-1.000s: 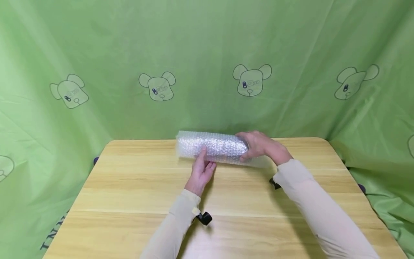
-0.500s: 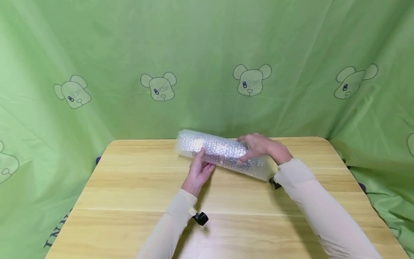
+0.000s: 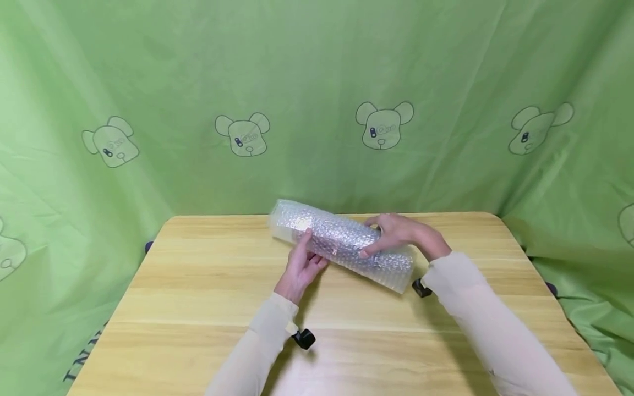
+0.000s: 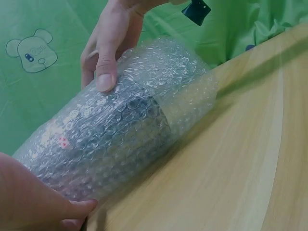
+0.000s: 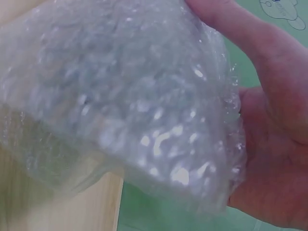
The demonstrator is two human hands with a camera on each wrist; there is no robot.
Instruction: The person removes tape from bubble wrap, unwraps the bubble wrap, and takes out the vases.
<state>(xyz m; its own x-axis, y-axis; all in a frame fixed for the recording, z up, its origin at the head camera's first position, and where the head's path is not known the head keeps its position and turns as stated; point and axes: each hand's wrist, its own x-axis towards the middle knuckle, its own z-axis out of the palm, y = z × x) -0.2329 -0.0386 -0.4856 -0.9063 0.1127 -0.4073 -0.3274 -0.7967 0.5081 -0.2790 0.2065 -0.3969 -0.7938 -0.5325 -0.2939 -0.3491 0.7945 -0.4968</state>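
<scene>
As left hand (image 3: 300, 268) and right hand (image 3: 400, 230) grip it, the bubble-wrapped roll (image 3: 333, 235) slants lengthwise from beyond the left to beneath the right

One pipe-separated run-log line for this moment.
left hand: grips bubble-wrap bundle | right hand: grips bundle from above, nearer right end | bundle: slanted over wooden table, contents obscured | table contact: unclear

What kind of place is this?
Maybe a little booth for filming hand work. A green curtain with cartoon animal faces hangs behind and beside a wood-grain table, and small black devices sit at both wrists.
</scene>
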